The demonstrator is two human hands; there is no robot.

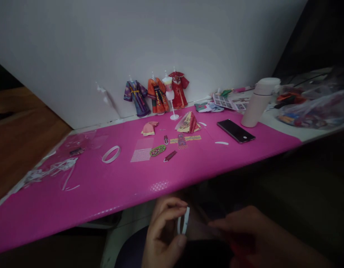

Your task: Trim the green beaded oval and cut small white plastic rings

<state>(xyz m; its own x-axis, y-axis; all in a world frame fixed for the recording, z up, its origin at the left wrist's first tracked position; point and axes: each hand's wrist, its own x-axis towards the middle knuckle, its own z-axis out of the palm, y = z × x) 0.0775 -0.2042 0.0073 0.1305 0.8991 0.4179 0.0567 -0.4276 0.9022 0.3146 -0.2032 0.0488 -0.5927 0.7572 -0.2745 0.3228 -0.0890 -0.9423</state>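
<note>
Below the table's front edge, my left hand (164, 230) pinches a narrow white strip (185, 221) bent into a small loop between thumb and fingers. To its right, my right hand (244, 223) is dark and smeared by motion. It is closed round a red-handled tool (240, 247), whose blurred greyish front part points toward the strip; its exact kind is unclear. On the pink table cover (118, 193) lie a pink doll garment piece (150, 128), a yellow and red folded skirt piece (188, 123), a patterned fabric strip (185, 140) and a green oval piece (157, 150).
Small doll dresses on stands (157, 95) line the wall, beside a bare stand (173, 108). A phone (235, 130) and a pale bottle (258, 104) stand or lie at right, near plastic bags (319, 108). A ribbon roll (111, 154) and white scraps (51, 169) lie left.
</note>
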